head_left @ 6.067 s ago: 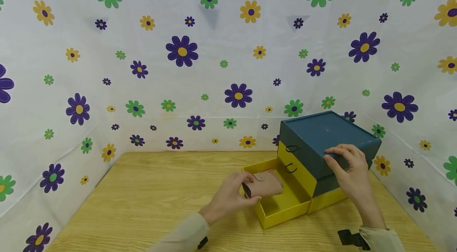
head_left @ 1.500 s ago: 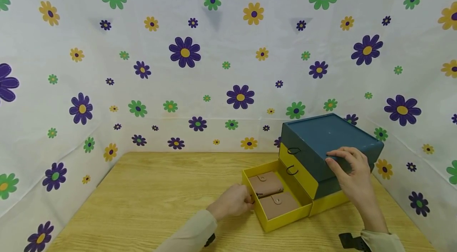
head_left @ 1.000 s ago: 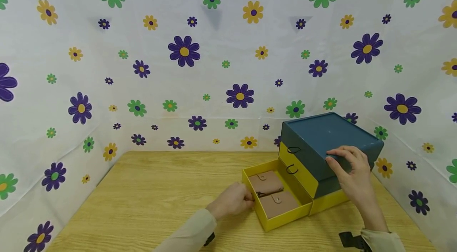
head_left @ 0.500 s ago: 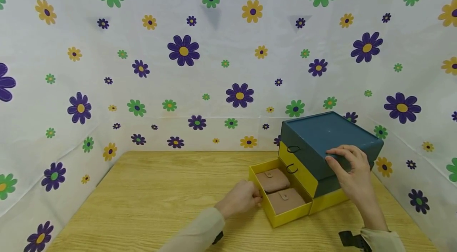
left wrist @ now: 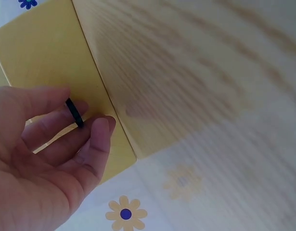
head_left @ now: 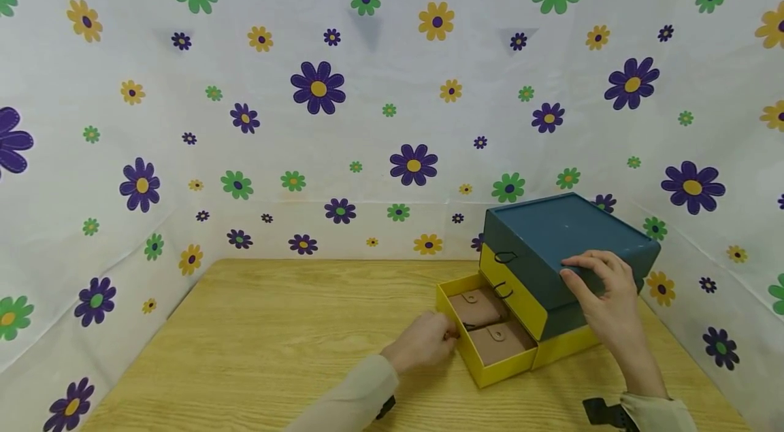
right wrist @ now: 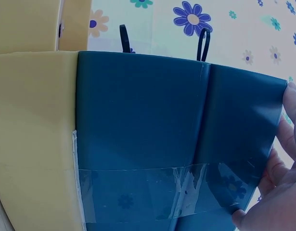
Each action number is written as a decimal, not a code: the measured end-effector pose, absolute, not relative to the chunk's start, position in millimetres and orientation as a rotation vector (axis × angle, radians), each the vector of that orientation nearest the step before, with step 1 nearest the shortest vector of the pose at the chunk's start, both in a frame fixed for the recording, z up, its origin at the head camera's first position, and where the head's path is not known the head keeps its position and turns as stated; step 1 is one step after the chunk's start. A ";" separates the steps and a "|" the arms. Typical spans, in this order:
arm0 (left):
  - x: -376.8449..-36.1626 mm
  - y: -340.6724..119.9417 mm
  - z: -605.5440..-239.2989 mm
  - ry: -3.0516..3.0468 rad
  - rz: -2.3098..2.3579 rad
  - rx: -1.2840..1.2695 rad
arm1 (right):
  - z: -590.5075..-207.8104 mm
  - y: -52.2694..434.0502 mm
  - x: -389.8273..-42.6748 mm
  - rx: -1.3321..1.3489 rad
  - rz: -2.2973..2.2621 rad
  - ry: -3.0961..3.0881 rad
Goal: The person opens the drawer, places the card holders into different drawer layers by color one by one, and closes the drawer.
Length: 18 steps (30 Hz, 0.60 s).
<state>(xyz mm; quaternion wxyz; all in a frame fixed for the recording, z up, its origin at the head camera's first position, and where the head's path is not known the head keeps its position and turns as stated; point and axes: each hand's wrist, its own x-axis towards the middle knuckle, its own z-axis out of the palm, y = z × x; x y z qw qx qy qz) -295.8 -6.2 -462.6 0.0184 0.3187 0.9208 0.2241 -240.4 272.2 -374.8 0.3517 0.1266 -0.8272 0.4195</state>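
Observation:
At the right of the table stands a blue and yellow drawer box (head_left: 569,224). Its bottom yellow drawer (head_left: 503,372) is partly pulled out. Two pinkish-brown snap cases (head_left: 480,308) lie side by side inside it, flap straps facing up. My left hand (head_left: 422,342) is at the drawer's front, fingers curled about its black pull loop (left wrist: 74,113), as the left wrist view shows. My right hand (head_left: 606,292) grips the near upper edge of the box, thumb on the side and fingers over the top. The right wrist view shows the fingers at the blue side's edge (right wrist: 244,139).
Two more black pull loops (head_left: 505,257) stick out from the drawers above. Clear tape (right wrist: 133,192) crosses the blue side. The wooden table (head_left: 275,323) stretches left of the box. A white flowered cloth (head_left: 367,146) hangs behind and along both sides.
One snap case went from my left hand into the drawer beside the other. My left hand then moved to the drawer's front, and the drawer has slid partway in. My right hand stays put.

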 end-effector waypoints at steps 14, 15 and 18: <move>-300.6 8.8 -461.1 2.910 0.721 1.089 | -374.9 271.6 -238.7 0.326 1.090 -2.155; -301.1 10.6 -460.8 2.911 0.731 1.094 | -374.7 271.6 -238.8 0.325 1.089 -2.155; -303.0 16.3 -460.4 2.920 0.728 1.111 | -374.9 272.4 -239.2 0.327 1.086 -2.149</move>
